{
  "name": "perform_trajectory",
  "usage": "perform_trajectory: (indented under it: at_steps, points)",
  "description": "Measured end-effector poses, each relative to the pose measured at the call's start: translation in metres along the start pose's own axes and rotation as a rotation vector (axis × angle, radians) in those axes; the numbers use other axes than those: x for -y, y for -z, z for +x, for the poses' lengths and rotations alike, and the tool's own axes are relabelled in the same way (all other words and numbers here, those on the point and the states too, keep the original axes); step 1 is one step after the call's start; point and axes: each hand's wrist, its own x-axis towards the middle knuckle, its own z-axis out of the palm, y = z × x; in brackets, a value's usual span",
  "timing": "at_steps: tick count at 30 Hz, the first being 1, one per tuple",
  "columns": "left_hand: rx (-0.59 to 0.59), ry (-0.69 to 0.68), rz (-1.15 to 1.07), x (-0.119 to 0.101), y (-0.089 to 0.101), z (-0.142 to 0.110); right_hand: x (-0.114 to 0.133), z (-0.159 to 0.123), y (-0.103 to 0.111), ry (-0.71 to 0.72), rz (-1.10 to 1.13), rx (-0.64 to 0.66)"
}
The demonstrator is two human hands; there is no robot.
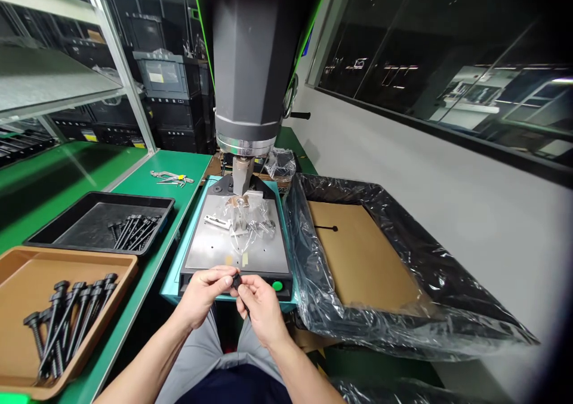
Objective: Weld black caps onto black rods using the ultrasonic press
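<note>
My left hand (203, 293) and right hand (260, 304) pinch a part (236, 281), perhaps a bolt; one piece (333, 228) mid-right looks done, lower-left bolts (83, 302) untouched.

The left hand (201, 296) and right hand (263, 311) hold a black part (236, 280) in front of the machine (245, 70). At left, black rods (84, 296) lie in a brown tray (22, 275) and a black tray (87, 228); at right, cardboard (362, 264) lies amid black plastic (432, 264).

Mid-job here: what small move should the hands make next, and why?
Perhaps lift the black part toward the metal fixture: the left hand and right hand pinch it in front of that fixture, which stands beneath the press ram.
</note>
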Motion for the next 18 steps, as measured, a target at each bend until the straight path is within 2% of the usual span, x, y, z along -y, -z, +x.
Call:
perform_trajectory:
  at_steps: [5, 11, 15, 18]
  points:
    - [0.002, 0.055, -0.091, 0.000, 0.001, 0.005, 0.001, 0.000, 0.002, -0.132, 0.103, 0.047]
    - [-0.032, 0.090, -0.073, 0.005, -0.002, 0.007, -0.006, 0.003, 0.001, 0.037, -0.110, -0.065]
    - [-0.081, 0.058, 0.018, 0.006, -0.007, 0.005, -0.009, 0.006, 0.002, 0.034, -0.027, -0.037]
    - [-0.039, -0.019, 0.118, 0.004, -0.007, 0.005, -0.009, 0.012, 0.006, 0.028, 0.046, 0.028]
